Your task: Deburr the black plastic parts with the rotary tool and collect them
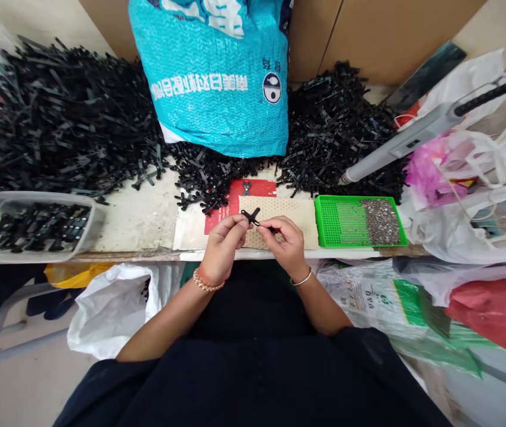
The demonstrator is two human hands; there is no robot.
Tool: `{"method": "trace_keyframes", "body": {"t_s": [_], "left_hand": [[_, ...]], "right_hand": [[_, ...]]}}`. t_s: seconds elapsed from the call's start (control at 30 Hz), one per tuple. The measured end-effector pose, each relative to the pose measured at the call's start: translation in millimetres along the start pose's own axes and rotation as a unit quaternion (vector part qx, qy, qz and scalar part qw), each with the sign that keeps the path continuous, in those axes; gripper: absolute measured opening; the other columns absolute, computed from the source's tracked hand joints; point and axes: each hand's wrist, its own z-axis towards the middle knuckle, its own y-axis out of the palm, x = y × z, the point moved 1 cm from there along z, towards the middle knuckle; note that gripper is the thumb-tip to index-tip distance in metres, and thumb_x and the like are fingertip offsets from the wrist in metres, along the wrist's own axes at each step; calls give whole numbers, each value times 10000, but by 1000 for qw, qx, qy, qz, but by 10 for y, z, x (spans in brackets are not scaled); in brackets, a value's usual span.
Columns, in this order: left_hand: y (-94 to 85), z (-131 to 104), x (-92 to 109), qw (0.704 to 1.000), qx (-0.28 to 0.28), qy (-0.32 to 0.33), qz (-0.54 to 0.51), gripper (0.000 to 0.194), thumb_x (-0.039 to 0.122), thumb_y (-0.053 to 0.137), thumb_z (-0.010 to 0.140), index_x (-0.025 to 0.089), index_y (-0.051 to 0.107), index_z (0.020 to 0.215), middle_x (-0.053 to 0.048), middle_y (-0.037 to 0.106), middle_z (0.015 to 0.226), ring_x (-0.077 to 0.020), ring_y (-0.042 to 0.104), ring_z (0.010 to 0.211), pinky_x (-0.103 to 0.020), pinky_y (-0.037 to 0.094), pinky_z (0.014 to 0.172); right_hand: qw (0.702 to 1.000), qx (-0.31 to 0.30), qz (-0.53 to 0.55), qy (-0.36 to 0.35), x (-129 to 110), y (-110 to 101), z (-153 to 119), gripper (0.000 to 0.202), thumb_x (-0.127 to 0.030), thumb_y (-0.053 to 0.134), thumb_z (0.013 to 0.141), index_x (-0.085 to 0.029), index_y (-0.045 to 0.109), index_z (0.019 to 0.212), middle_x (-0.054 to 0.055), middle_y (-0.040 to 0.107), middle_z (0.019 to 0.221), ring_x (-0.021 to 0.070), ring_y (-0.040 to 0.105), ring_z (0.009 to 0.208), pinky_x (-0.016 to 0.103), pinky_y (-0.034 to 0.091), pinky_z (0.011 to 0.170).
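Between my two hands, above a beige textured mat, is a black X-shaped plastic clip [250,216]. My left hand [223,244] pinches it by the left side with thumb and forefinger. My right hand [287,242] is closed at the clip's lower right, its fingertips pinching a small dark piece [272,229]; whether this is part of the clip or separate I cannot tell. Just behind, another black clip [246,188] lies on a red printed sheet [217,220].
Large heaps of black clips [66,118] cover the back. A blue bag [221,89] stands among them. A green tray [327,222] of small metal parts sits right, a clear tub [95,222] of black pieces left. A grey lamp arm [395,148] slants in from the right.
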Motion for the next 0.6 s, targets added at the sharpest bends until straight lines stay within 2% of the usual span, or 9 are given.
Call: {"method": "trace_keyframes", "body": {"t_s": [0.2, 0.3, 0.4, 0.47, 0.53, 0.6], "left_hand": [[-30, 55, -23, 998, -11, 19, 53, 422, 542, 997, 673, 199, 758, 732, 30, 550, 631, -78, 335, 529, -256, 262, 492], [-122, 118, -2, 997, 0, 27, 77, 444, 568, 998, 664, 194, 766, 725, 11, 585, 659, -103, 392, 581, -264, 304, 523], [-247, 197, 57, 995, 13, 42, 86, 415, 558, 979, 697, 204, 764, 714, -5, 614, 684, -133, 461, 643, -271, 359, 569], [-323, 239, 100, 995, 16, 53, 86, 386, 543, 967, 719, 213, 767, 713, 1, 601, 669, -140, 470, 652, -273, 378, 592], [-383, 260, 129, 994, 0, 56, 91, 368, 535, 953, 743, 216, 773, 717, 5, 596, 658, -137, 461, 641, -272, 386, 606], [-433, 254, 133, 993, -39, 45, 103, 357, 532, 937, 766, 212, 782, 725, 4, 608, 659, -129, 452, 622, -269, 385, 607]], "right_hand": [[999, -19, 11, 25, 57, 37, -82, 125, -404, 720, 995, -306, 790, 962, 30, 802, 921, 198, 733, 841, 379, 642, 726], [996, -62, 47, 53, 74, -17, -11, 182, -467, 727, 984, -306, 793, 1038, 42, 796, 1029, 195, 749, 899, 380, 662, 769], [994, -76, 45, 68, 96, -116, 299, 276, -506, 697, 999, -305, 770, 1173, 62, 759, 1225, 180, 752, 951, 371, 669, 814], [995, -79, -30, 54, 143, -130, 614, 265, -473, 680, 1016, -296, 754, 1197, 66, 752, 1243, 187, 740, 1007, 370, 655, 867], [985, -118, -117, 46, 232, -51, 932, 255, -407, 678, 1018, -263, 741, 1220, 79, 764, 1213, 203, 733, 1029, 379, 635, 908], [962, -172, -207, 54, 348, 109, 1179, 277, -354, 701, 1000, -209, 739, 1233, 104, 778, 1170, 226, 730, 1030, 404, 610, 959]]}}
